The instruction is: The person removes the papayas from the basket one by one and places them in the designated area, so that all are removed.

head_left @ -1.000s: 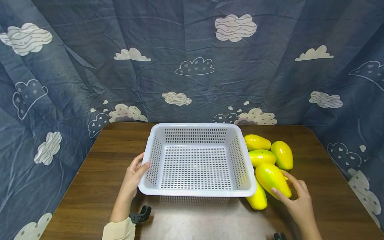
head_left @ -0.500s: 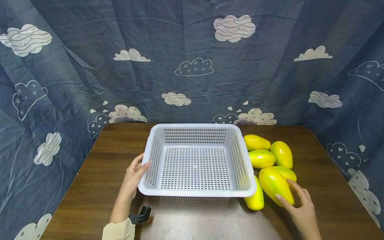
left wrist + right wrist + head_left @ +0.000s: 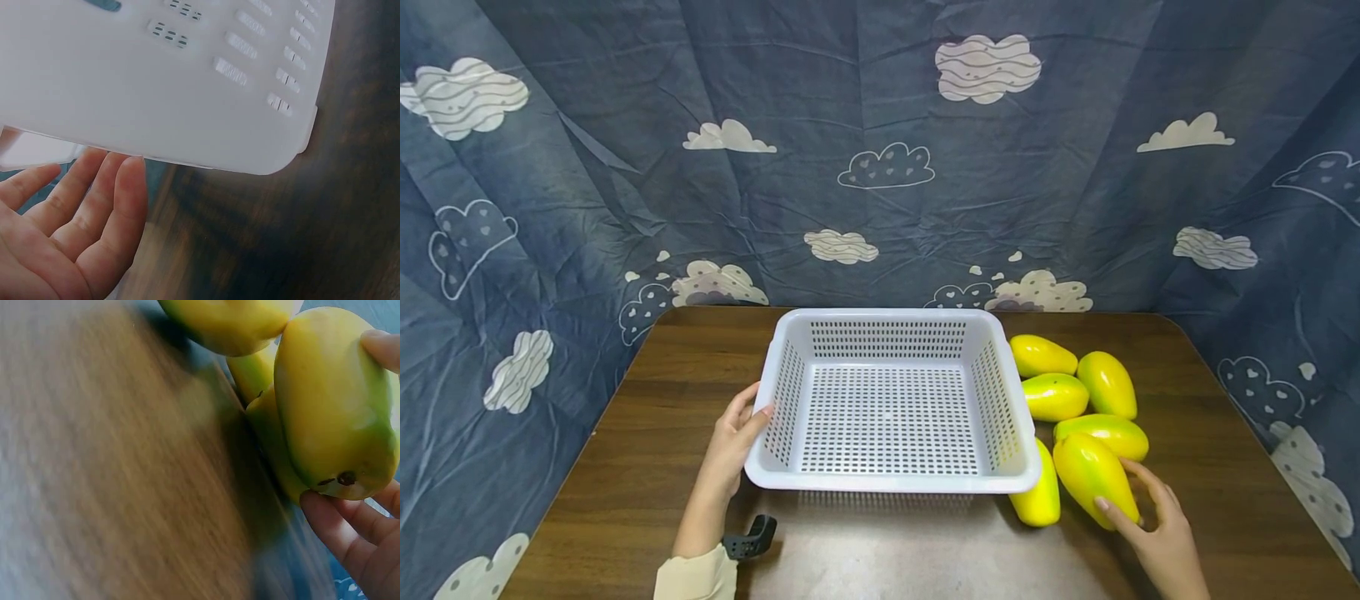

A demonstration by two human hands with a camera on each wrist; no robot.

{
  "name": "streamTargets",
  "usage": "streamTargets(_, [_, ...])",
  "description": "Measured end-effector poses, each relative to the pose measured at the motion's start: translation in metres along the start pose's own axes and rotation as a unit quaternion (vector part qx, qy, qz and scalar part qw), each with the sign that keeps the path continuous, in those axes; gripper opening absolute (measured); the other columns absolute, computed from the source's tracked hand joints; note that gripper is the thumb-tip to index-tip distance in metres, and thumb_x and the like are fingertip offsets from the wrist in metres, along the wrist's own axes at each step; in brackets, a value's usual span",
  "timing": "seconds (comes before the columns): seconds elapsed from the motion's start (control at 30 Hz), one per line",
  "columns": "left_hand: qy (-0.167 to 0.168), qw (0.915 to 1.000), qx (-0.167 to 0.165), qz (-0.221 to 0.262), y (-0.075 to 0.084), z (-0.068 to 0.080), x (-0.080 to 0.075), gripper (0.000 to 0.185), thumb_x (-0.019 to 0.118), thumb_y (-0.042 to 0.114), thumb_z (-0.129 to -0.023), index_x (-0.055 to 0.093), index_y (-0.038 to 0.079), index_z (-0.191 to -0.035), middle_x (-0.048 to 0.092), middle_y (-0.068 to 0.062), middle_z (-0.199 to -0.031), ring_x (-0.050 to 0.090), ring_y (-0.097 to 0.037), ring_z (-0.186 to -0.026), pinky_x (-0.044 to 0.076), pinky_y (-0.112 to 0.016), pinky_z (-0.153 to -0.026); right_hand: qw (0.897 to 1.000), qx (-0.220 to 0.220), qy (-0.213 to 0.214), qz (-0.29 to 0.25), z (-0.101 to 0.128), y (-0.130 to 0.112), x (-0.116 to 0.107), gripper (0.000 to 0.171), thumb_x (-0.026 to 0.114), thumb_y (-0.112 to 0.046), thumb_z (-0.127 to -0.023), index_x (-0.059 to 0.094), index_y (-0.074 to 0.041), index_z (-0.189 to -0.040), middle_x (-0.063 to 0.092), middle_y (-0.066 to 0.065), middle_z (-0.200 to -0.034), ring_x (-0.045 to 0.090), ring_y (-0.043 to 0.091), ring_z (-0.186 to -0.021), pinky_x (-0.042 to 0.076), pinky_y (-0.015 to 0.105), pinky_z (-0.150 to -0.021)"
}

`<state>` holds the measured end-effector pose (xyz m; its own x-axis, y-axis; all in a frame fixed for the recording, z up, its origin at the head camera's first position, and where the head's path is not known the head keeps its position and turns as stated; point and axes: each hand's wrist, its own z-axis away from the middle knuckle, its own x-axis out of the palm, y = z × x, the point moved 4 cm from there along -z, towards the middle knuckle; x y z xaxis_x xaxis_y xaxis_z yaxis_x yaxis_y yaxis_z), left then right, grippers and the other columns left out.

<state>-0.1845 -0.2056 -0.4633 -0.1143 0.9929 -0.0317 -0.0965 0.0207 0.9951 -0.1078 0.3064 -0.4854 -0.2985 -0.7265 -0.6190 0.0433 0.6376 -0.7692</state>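
A white perforated plastic basket (image 3: 891, 482) stands in the middle of the table, with nothing inside. My left hand (image 3: 730, 442) grips its left rim, thumb over the edge; the left wrist view shows the fingers (image 3: 128, 212) beneath the rim. To the right of the basket, my right hand (image 3: 1165, 525) holds a yellow-green mango (image 3: 1093, 479) between thumb and fingers. In the right wrist view this mango (image 3: 331, 406) shows its dark stem end. Beside it lie another mango (image 3: 1037, 492) to the left and one more mango (image 3: 1112, 436) just behind.
Farther back, along the basket's right side, lie three mangoes: one mango (image 3: 1042, 356) at the rear, one mango (image 3: 1054, 397) nearer, one mango (image 3: 1107, 385) to the right. A dark blue cloud-print curtain (image 3: 895, 217) hangs behind the brown wooden table (image 3: 647, 450).
My right hand has moved a little right and nearer with its mango. The mango behind it, mostly covered before, now shows. My left hand and the basket have stayed put.
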Motion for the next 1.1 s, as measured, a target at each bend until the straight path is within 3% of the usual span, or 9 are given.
streamTargets(0.2, [-0.001,0.9999,0.003,-0.010,0.000,0.000,0.000,0.045,0.054,0.015,-0.090,0.038,0.012,-0.133,0.054,-0.026,-0.110,0.061,-0.032,-0.084,0.052,-0.037,-0.063,0.999,0.008,-0.035,0.014,0.002,0.004,0.000,0.063,0.068,-0.023,-0.080,0.037,-0.012,-0.134,0.041,0.003,-0.113,0.037,-0.002,-0.093,0.036,0.015,-0.065])
streamTargets(0.37, [-0.004,0.9998,0.002,-0.021,0.000,-0.001,-0.001,0.046,0.054,0.016,-0.090,0.038,0.012,-0.133,0.054,-0.025,-0.110,0.061,-0.029,-0.082,0.052,-0.035,-0.063,0.998,-0.001,-0.055,0.025,0.003,0.005,0.001,0.062,0.068,-0.024,-0.081,0.038,-0.009,-0.132,0.043,0.008,-0.114,0.038,-0.003,-0.090,0.038,0.017,-0.064])
streamTargets(0.5, [-0.004,0.9995,-0.003,-0.030,0.002,-0.001,-0.001,0.047,0.054,0.016,-0.090,0.037,0.012,-0.134,0.053,-0.025,-0.113,0.061,-0.031,-0.085,0.052,-0.035,-0.065,0.997,0.003,-0.061,0.048,0.003,0.007,0.001,0.060,0.069,-0.027,-0.080,0.041,-0.008,-0.130,0.046,0.013,-0.111,0.037,-0.001,-0.087,0.038,0.027,-0.064])
streamTargets(0.7, [-0.003,0.9986,-0.002,-0.053,0.005,0.000,-0.001,0.050,0.057,0.019,-0.089,0.037,0.010,-0.134,0.052,-0.024,-0.116,0.059,-0.032,-0.090,0.052,-0.036,-0.068,0.996,0.010,-0.067,0.063,0.002,0.009,0.003,0.063,0.068,-0.031,-0.080,0.039,-0.008,-0.131,0.044,0.017,-0.111,0.038,0.018,-0.092,0.037,0.044,-0.069])
streamTargets(0.83, [0.009,0.9940,0.015,-0.108,0.008,-0.001,-0.003,0.058,0.057,0.030,-0.088,0.033,0.009,-0.136,0.050,-0.021,-0.120,0.056,-0.032,-0.098,0.051,-0.036,-0.072,0.996,0.002,-0.081,0.049,0.001,0.009,0.003,0.066,0.066,-0.030,-0.082,0.034,-0.008,-0.135,0.036,0.025,-0.120,0.034,0.037,-0.105,0.032,0.061,-0.075])
streamTargets(0.9, [0.022,0.9866,0.044,-0.155,0.011,0.000,-0.005,0.062,0.055,0.037,-0.088,0.031,0.009,-0.137,0.049,-0.019,-0.122,0.054,-0.031,-0.102,0.050,-0.039,-0.075,0.996,-0.004,-0.082,0.042,0.000,0.008,0.003,0.066,0.064,-0.029,-0.083,0.031,-0.007,-0.137,0.031,0.029,-0.125,0.030,0.043,-0.110,0.029,0.066,-0.076])
streamTargets(0.97, [0.042,0.9731,0.088,-0.209,0.017,0.001,-0.006,0.062,0.054,0.039,-0.088,0.031,0.008,-0.137,0.048,-0.018,-0.124,0.051,-0.032,-0.106,0.048,-0.043,-0.078,0.996,-0.013,-0.076,0.037,-0.002,0.006,0.002,0.066,0.062,-0.028,-0.085,0.029,-0.007,-0.138,0.027,0.031,-0.129,0.028,0.047,-0.111,0.027,0.068,-0.077])
streamTargets(1.0, [0.052,0.9629,0.116,-0.238,0.019,0.002,-0.006,0.061,0.053,0.039,-0.088,0.032,0.008,-0.137,0.047,-0.018,-0.125,0.050,-0.032,-0.107,0.048,-0.045,-0.078,0.997,-0.020,-0.070,0.033,-0.003,0.004,0.001,0.065,0.061,-0.026,-0.085,0.029,-0.006,-0.138,0.025,0.031,-0.130,0.028,0.048,-0.112,0.027,0.068,-0.078])
streamTargets(1.1, [0.095,0.9181,0.205,-0.326,0.030,0.007,-0.006,0.056,0.052,0.036,-0.090,0.036,0.008,-0.136,0.045,-0.017,-0.128,0.045,-0.036,-0.111,0.044,-0.054,-0.079,0.998,-0.042,-0.047,0.029,-0.007,-0.005,-0.003,0.064,0.060,-0.024,-0.086,0.028,-0.006,-0.139,0.023,0.031,-0.133,0.027,0.050,-0.113,0.025,0.069,-0.081])
